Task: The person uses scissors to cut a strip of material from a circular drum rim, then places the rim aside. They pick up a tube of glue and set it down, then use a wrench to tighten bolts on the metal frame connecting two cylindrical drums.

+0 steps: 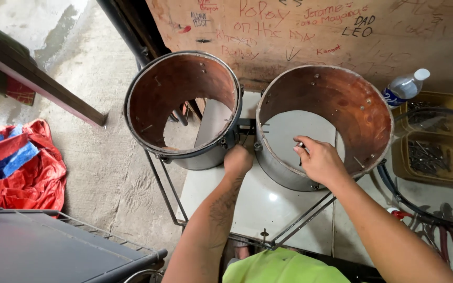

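Two open drum shells with brown wooden insides and grey outer walls stand side by side on a white table. The left shell (148, 99) is smaller, the right shell (373, 112) wider. My left hand (237, 160) is closed down in the gap between the two shells, near the metal hardware that joins them. My right hand (318, 157) reaches over the near rim into the right shell, its fingers closed on a small dark metal tool (300, 145), only partly visible.
A black metal rod frame (169, 199) surrounds the white table (258, 202). Yellow trays of nails (431, 154) and a plastic bottle (405, 86) sit at right, pliers (449, 238) below them. A scribbled plywood board (300, 31) stands behind. Red and blue cloth (17, 165) lies on the floor.
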